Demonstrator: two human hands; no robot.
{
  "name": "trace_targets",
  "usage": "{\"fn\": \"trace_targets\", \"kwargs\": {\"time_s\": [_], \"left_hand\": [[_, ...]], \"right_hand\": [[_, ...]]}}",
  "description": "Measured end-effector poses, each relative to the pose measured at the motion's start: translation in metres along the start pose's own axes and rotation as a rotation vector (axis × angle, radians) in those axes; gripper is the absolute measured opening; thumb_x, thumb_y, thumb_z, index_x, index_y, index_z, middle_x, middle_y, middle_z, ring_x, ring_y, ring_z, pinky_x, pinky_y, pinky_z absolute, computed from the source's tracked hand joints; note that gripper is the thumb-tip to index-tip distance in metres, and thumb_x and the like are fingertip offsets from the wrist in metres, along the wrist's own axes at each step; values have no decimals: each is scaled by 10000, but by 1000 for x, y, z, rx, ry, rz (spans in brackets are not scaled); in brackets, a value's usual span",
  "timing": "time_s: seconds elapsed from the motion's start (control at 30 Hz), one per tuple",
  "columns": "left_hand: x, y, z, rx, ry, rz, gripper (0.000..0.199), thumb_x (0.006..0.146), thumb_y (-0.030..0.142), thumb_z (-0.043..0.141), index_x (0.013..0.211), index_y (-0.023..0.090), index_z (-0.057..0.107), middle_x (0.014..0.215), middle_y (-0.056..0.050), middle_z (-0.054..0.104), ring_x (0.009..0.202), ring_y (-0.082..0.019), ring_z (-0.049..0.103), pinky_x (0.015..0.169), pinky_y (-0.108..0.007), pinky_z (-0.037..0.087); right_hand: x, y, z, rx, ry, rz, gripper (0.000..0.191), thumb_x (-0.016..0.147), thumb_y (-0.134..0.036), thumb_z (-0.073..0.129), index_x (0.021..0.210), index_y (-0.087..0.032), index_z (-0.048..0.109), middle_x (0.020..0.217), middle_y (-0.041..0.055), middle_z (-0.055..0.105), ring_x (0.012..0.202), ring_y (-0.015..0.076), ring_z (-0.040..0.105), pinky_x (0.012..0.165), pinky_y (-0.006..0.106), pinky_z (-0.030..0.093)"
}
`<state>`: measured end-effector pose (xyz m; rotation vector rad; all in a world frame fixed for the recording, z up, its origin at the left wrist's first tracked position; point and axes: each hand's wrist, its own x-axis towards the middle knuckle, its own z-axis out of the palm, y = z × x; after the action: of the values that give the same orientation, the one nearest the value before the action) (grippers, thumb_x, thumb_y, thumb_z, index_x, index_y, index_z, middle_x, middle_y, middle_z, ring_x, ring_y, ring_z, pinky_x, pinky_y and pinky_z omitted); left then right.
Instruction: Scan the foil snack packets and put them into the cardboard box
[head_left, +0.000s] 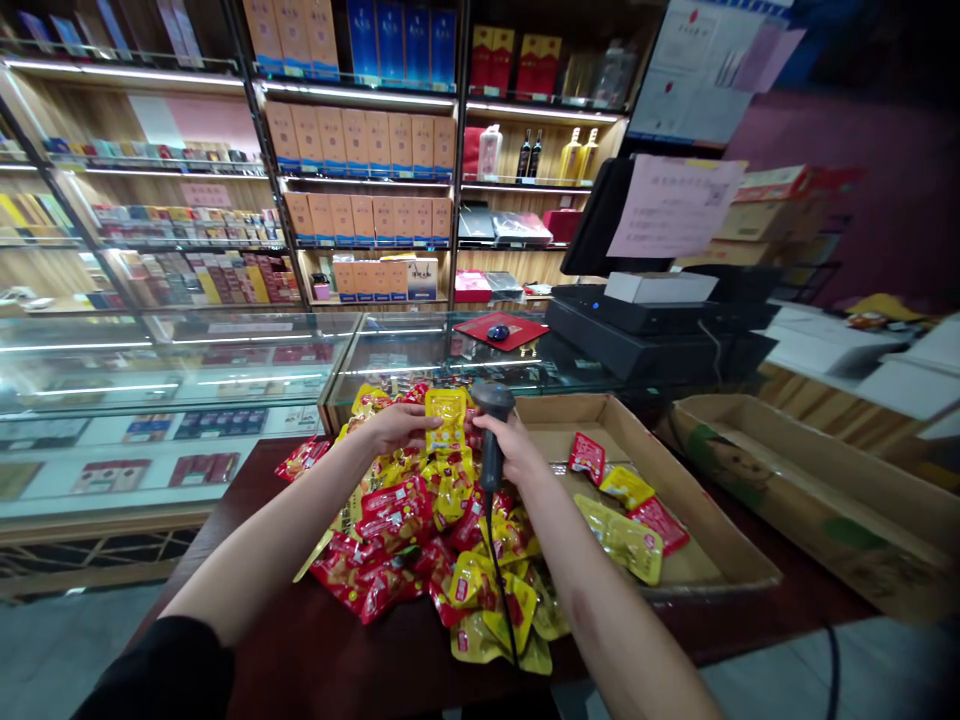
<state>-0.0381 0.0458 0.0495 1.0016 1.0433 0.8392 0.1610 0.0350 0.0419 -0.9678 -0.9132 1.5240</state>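
Note:
My left hand [403,428] pinches the left edge of a yellow snack packet [447,418], held upright above a heap of packets. Wrapped round the handle of a black barcode scanner [493,440] is my right hand [508,445], just right of that packet. The scanner's head points away from me, and its cable hangs down over the heap. Below both hands lie several red snack packets [396,512] and yellow ones, piled on the dark red table [277,620]. To the right, a shallow cardboard tray [720,535] holds a few red and yellow packets.
A second cardboard box [810,510] stands at the right. Behind the heap is a glass counter [405,350] with a computer mouse [498,332] on a red mat. A monitor [600,220] and a black cash drawer [637,340] stand at back right. Stocked shelves line the wall.

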Motion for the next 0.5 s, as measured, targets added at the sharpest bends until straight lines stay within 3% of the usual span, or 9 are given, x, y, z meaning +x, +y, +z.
{"fn": "trace_targets", "kwargs": {"time_s": [0.13,0.27,0.37,0.5], "left_hand": [[13,7,-7,-4,39,-5,344,504,236,859,768,134,665,776,-50,686,627,-120,636,507,-181,512],[29,17,-10,-21,69,5,329,550,204,839,824,139,667,796,-46,686,620,-116,637,519,-194,526],[36,24,-8,-17,80,13,300,584,173,819,842,139,670,795,-42,688,572,-105,621,490,-194,521],[41,24,-6,6,64,18,320,590,171,817,873,131,673,819,-64,699,600,-128,644,485,-196,526]], "right_hand": [[-26,-12,2,-29,-41,5,199,591,-209,678,766,-168,593,767,33,675,599,133,623,469,215,480],[-57,-17,13,-141,-65,44,190,630,-272,654,767,-176,563,612,-3,622,446,110,546,386,210,416],[-76,-12,18,-264,-98,50,174,681,-328,622,712,-176,544,449,-37,525,368,93,466,365,203,373],[-90,8,19,-366,-99,36,196,707,-363,614,694,-188,525,415,-46,495,356,99,454,373,215,380]]}}
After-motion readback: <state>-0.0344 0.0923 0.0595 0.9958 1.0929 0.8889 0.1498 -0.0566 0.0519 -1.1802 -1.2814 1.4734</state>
